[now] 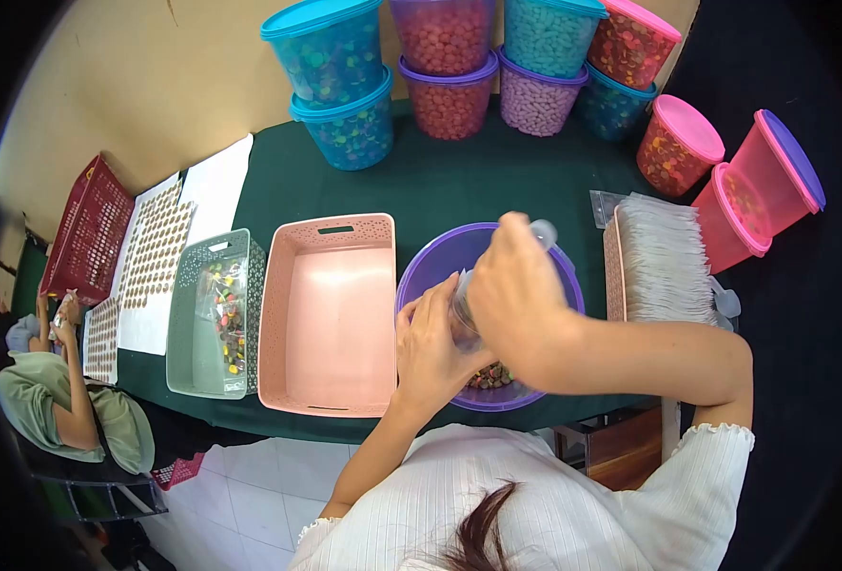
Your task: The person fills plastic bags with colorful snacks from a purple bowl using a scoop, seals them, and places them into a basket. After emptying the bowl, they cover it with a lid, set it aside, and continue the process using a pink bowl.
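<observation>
Over the purple tub [421,255], my left hand [432,347] holds a small clear plastic bag [462,319], its fingers pressed around the side. My right hand [514,281] is closed on a scoop whose clear, rounded end [543,232] shows past the fist; the hand is slightly blurred and partly covers the bag. Small multicoloured pieces [490,376] lie in the bottom of the tub, below my hands. What is inside the bag is hard to make out.
Left of the tub stand a pink basket [329,324] and a green basket [193,324] with filled bags. Clear bags [664,257] fill a box at right, beside another scoop [725,300]. Lidded buckets [345,124] line the back. Another person [78,404] sits far left near a red basket [93,228].
</observation>
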`<control>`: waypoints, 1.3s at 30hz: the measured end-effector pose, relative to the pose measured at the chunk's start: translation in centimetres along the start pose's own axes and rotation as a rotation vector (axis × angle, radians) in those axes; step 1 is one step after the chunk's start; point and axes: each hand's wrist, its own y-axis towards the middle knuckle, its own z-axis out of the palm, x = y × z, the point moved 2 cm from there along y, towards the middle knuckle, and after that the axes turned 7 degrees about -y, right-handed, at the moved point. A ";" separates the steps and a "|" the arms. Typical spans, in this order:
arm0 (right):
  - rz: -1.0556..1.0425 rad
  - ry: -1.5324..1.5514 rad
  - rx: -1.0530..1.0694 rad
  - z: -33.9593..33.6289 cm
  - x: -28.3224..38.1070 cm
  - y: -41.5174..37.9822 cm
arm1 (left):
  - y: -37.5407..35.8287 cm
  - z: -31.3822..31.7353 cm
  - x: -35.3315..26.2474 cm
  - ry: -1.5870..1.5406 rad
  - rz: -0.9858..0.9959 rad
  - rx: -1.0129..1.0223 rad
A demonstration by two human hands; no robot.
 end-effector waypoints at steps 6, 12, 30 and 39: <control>0.220 0.056 -0.061 -0.5 -2.9 -1.5 | -0.1 -0.7 0.6 -0.119 -0.051 -0.035; 0.391 0.343 -0.588 1.1 -6.4 -4.6 | 0.0 -5.6 0.9 -0.755 0.026 -0.440; -0.056 0.282 -0.130 10.9 8.4 12.5 | -5.6 -5.7 3.2 -1.371 -0.460 0.094; -0.526 0.674 0.403 11.3 10.6 14.0 | -5.8 -5.2 3.9 -1.308 -0.484 0.086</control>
